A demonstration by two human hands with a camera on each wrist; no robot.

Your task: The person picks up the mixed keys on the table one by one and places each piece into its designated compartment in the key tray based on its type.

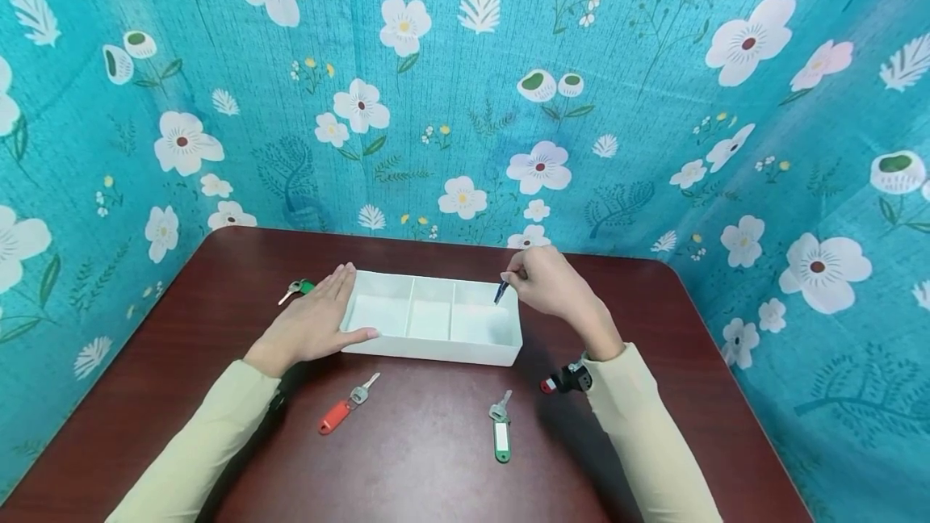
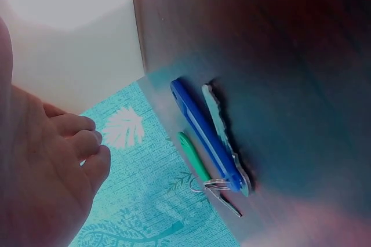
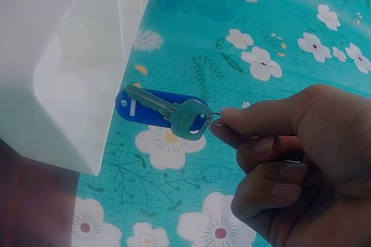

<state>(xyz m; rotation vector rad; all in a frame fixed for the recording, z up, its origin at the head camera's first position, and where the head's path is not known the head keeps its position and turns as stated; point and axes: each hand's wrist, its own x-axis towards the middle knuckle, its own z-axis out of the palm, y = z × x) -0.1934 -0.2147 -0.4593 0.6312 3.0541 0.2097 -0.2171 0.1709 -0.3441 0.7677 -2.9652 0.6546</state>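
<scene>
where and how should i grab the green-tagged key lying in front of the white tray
Probably by the green tag, its long edges pinched from above, coming in from the person's side. The tag looks narrow, lies flat and is the nearer end, while the metal key points away toward the white tray, so a grip there should leave the key free.

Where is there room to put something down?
Bare table lies in front of the tray, between the red tag and the green tag. The tray's middle section is bare too. It's crowded at the tray's left, by the left hand and keys, and right, where the right hand holds a blue-tagged key.
</scene>
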